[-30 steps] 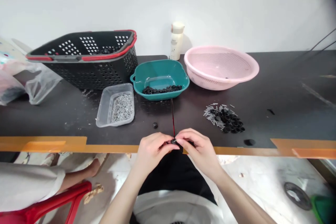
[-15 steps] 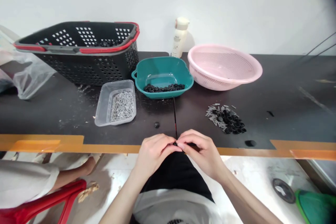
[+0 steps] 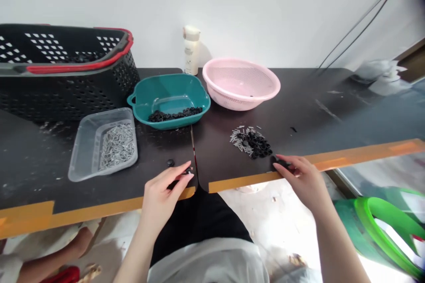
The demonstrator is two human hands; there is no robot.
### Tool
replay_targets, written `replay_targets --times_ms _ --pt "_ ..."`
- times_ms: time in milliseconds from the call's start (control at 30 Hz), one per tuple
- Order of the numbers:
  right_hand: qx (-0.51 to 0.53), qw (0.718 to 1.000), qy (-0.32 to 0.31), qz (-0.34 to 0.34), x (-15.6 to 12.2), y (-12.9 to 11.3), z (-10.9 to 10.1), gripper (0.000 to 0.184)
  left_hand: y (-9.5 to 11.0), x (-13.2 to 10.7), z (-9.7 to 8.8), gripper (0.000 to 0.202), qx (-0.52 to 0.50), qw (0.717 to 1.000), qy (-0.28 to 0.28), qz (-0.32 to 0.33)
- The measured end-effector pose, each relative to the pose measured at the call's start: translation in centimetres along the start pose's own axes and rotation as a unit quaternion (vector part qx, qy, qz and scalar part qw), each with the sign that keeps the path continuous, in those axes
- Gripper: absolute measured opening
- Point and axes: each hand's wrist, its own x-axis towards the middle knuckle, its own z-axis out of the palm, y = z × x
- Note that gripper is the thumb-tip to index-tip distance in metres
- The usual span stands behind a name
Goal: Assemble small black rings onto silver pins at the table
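The hands stood well apart over the near edge of the tabletop point(image 3: 318, 115). The fingertips point(image 3: 187, 174) of the left hand point(image 3: 161, 199) were pinched close together around something tiny and pale-tipped that was too small to make out, so I can't tell whether they gripped it. They lay just beside a thin black rod point(image 3: 193, 150) streaked with red, which ran away toward the far side. The right hand point(image 3: 302, 181) was curled at the orange-taped edge point(image 3: 242, 178) over a dark piece point(image 3: 282, 163), mostly hidden by the fingers, and whether it was held was also unclear.

Farther off sat a mixed pile of black rubbery parts and silver pins point(image 3: 250, 142), a lone black knob point(image 3: 170, 162), a teal bowl point(image 3: 169, 101) of black parts, a clear tray point(image 3: 102, 146) of silver pins, a pink colander point(image 3: 241, 84), and a white bottle point(image 3: 191, 51). A black basket point(image 3: 66, 70) with red trim was cut off at the left edge of the view
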Motion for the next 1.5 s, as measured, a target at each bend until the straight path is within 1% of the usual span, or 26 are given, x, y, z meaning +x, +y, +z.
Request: replay_targets --times_ms 67,100,133,167,200,233,267,333,367,400,467,533,567,600,633,800,1033,1200,1333,1400,1500 --pt "0.039 0.999 0.004 0.033 0.2 -0.1 -0.1 0.030 -0.1 0.0 0.0 0.025 0.002 1.000 0.005 -0.007" --pt "0.083 0.995 0.016 0.061 0.2 -0.6 -0.1 0.028 -0.1 0.0 0.0 0.025 0.004 1.000 0.007 -0.010" --pt "0.147 0.984 0.028 0.092 0.2 -1.3 0.1 0.029 0.0 0.0 0.0 0.025 0.004 1.000 0.009 -0.012" --pt "0.228 0.965 0.033 0.122 0.1 -2.3 0.2 0.031 0.0 0.0 0.0 0.024 0.003 1.000 0.010 -0.013" --pt "0.317 0.937 0.024 0.146 -0.1 -3.4 0.5 0.033 0.1 0.1 0.0 0.022 0.002 1.000 0.011 -0.013" --pt "0.402 0.901 -0.002 0.165 -0.3 -4.6 0.9 0.034 0.3 0.1 0.0 0.020 0.000 1.000 0.011 -0.014" --pt "0.476 0.860 -0.045 0.179 -0.7 -5.9 1.3 0.034 0.6 0.1 -0.1 0.017 -0.006 1.000 0.009 -0.016" --pt "0.572 0.782 -0.141 0.205 -1.6 -8.6 2.4 0.030 1.5 0.1 -0.2 0.013 -0.032 0.999 -0.006 -0.023" --pt "0.603 0.745 -0.187 0.216 -2.1 -9.9 3.0 0.029 2.1 0.1 -0.2 0.013 -0.050 0.998 -0.017 -0.026" --pt "0.627 0.712 -0.220 0.227 -2.5 -11.2 3.6 0.028 2.8 0.0 -0.4 0.013 -0.066 0.997 -0.026 -0.029" --pt "0.664 0.657 -0.258 0.246 -3.3 -13.3 4.8 0.026 4.2 -0.2 -0.6 0.013 -0.080 0.996 -0.028 -0.032" --pt "0.688 0.621 -0.272 0.260 -3.8 -14.9 5.8 0.022 5.4 -0.4 -0.9 0.014 -0.078 0.996 -0.005 -0.030" --pt "0.694 0.609 -0.278 0.264 -4.0 -15.4 6.2 0.021 5.9 -0.4 -0.9 0.014 -0.076 0.997 0.009 -0.029" --pt "0.697 0.603 -0.283 0.266 -4.1 -15.9 6.5 0.020 6.2 -0.5 -1.0 0.013 -0.076 0.996 0.021 -0.029" --pt "0.696 0.602 -0.287 0.265 -4.2 -16.2 6.8 0.019 6.4 -0.5 -1.0 0.012 -0.074 0.996 0.029 -0.028" --pt "0.682 0.628 -0.287 0.239 -4.9 -16.8 7.4 0.021 6.5 -0.4 -0.8 0.010 -0.025 0.999 0.039 -0.001" --pt "0.678 0.642 -0.295 0.203 -5.3 -16.9 7.7 0.013 6.5 -0.8 -0.7 0.009 0.076 0.994 0.053 0.056" --pt "0.650 0.680 -0.283 0.188 -5.3 -17.1 7.6 0.016 6.6 -1.1 -0.9 0.015 0.130 0.989 0.050 0.055" --pt "0.634 0.700 -0.270 0.188 -5.3 -17.2 7.6 0.017 6.7 -1.2 -0.9 0.017 0.147 0.986 0.054 0.058" --pt "0.636 0.700 -0.263 0.190 -5.4 -17.2 7.6 0.015 6.8 -1.2 -1.0 0.015 0.148 0.986 0.056 0.058" --pt "0.644 0.691 -0.264 0.193 -5.4 -17.1 7.7 0.013 6.7 -1.1 -0.9 0.014 0.147 0.986 0.053 0.052"
